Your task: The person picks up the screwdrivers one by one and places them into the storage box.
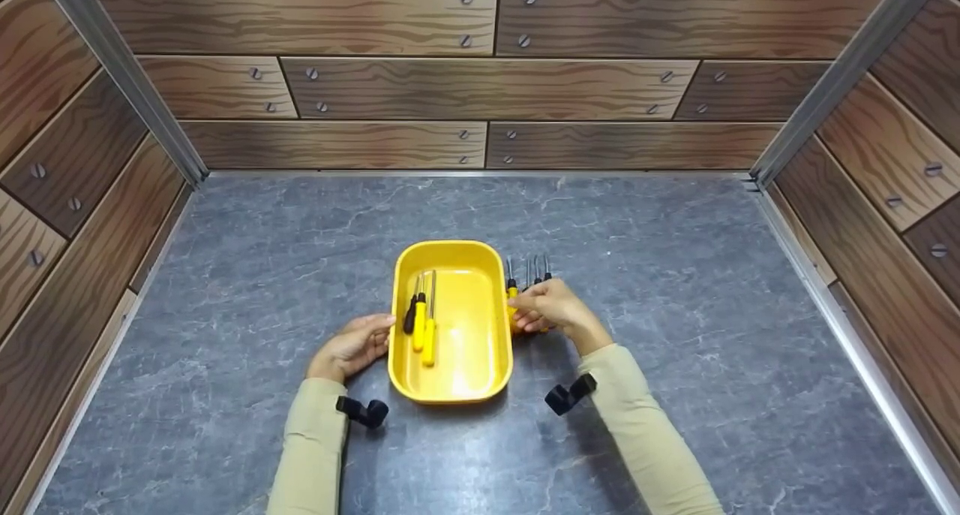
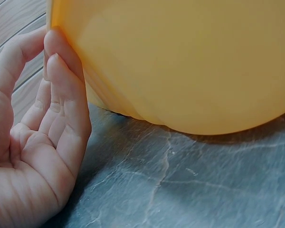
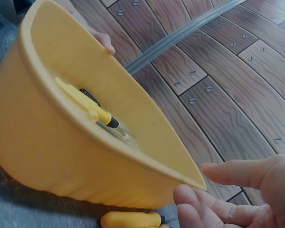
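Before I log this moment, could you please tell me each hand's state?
Left hand: holding the yellow box.
Right hand: at the box's opposite side; whether it grips cannot be told.

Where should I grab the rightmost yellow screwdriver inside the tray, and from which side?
Probably by its thick yellow handle, from above and the right: the handle points toward you, bare tray floor lies on that side, and the other two tools lie left.
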`<state>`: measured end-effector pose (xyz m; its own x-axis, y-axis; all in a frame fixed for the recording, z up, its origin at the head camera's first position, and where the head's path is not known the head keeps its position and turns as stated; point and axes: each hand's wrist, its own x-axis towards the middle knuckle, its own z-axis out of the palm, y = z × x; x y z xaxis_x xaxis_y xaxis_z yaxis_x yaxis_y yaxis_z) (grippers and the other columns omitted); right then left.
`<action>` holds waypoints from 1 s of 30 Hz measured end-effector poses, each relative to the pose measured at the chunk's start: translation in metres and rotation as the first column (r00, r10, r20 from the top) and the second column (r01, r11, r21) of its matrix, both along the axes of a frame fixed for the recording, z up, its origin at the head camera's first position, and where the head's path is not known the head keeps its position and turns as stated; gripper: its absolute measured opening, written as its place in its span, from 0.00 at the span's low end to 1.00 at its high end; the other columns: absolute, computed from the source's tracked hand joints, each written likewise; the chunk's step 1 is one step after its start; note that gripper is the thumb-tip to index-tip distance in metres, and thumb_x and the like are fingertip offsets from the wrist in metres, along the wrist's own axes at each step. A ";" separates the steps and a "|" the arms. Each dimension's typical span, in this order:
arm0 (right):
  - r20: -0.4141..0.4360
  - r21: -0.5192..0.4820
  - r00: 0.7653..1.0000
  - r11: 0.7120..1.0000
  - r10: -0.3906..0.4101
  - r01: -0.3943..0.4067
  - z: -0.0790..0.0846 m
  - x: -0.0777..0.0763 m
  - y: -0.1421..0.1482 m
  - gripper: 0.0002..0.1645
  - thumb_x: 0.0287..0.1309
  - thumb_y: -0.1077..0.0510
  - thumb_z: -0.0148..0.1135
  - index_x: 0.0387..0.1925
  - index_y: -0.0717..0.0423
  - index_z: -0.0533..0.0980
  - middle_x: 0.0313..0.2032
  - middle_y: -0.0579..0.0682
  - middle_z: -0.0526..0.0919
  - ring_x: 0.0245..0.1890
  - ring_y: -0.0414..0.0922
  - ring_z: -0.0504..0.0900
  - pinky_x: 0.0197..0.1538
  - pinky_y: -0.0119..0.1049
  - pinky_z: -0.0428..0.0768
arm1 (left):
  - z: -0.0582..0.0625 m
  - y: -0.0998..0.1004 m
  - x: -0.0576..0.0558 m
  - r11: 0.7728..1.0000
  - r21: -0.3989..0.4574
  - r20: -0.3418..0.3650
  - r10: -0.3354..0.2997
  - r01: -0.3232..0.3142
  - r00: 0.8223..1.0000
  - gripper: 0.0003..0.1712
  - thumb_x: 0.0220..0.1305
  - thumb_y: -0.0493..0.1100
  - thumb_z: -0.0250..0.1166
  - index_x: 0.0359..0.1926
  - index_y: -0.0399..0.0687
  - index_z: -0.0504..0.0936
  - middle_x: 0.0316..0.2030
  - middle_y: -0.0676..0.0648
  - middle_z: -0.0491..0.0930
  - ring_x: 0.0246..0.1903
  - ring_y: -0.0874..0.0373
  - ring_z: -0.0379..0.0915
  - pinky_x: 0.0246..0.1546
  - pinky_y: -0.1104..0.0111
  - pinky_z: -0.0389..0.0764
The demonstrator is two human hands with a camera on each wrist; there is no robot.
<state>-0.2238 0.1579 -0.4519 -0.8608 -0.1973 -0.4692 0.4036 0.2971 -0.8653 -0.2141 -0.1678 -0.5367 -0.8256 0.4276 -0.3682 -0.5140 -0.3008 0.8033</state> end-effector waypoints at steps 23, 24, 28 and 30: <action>0.048 0.043 0.995 0.995 -0.087 0.085 -0.017 -0.006 0.027 0.07 0.61 0.62 0.60 0.34 0.65 0.76 0.17 0.45 0.80 0.16 0.36 0.79 0.26 0.28 0.83 | -0.001 -0.001 0.000 1.000 0.001 -0.011 -0.015 0.015 1.000 0.09 0.68 0.37 0.56 0.33 0.50 0.81 0.29 0.55 0.85 0.31 0.67 0.79 0.40 0.76 0.81; 0.050 0.046 0.994 0.995 -0.093 0.091 -0.018 -0.006 0.028 0.07 0.60 0.62 0.60 0.34 0.65 0.76 0.17 0.45 0.81 0.16 0.36 0.79 0.26 0.28 0.83 | -0.001 -0.001 0.000 1.000 -0.001 -0.011 -0.014 0.014 1.000 0.09 0.68 0.37 0.56 0.33 0.50 0.81 0.29 0.55 0.85 0.31 0.67 0.79 0.40 0.76 0.81; 0.062 0.048 0.991 0.992 -0.122 0.119 -0.021 -0.008 0.033 0.07 0.60 0.63 0.60 0.35 0.66 0.75 0.16 0.45 0.80 0.15 0.35 0.79 0.25 0.27 0.82 | 0.000 -0.001 0.000 1.000 0.005 -0.011 -0.014 0.014 1.000 0.08 0.68 0.38 0.57 0.33 0.50 0.81 0.29 0.55 0.85 0.32 0.67 0.79 0.41 0.76 0.81; 0.070 0.047 0.988 0.990 -0.138 0.135 -0.022 -0.009 0.036 0.07 0.60 0.63 0.60 0.36 0.66 0.75 0.16 0.45 0.80 0.15 0.35 0.78 0.25 0.26 0.82 | 0.000 -0.001 0.000 1.000 0.005 -0.009 -0.012 0.012 1.000 0.09 0.68 0.37 0.56 0.33 0.50 0.81 0.29 0.55 0.85 0.31 0.67 0.79 0.40 0.76 0.80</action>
<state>-0.2331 0.1939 -0.4739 -0.8413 -0.0595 -0.5372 0.5045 0.2703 -0.8200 -0.2139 -0.1687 -0.5369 -0.8235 0.4398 -0.3583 -0.5104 -0.2988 0.8063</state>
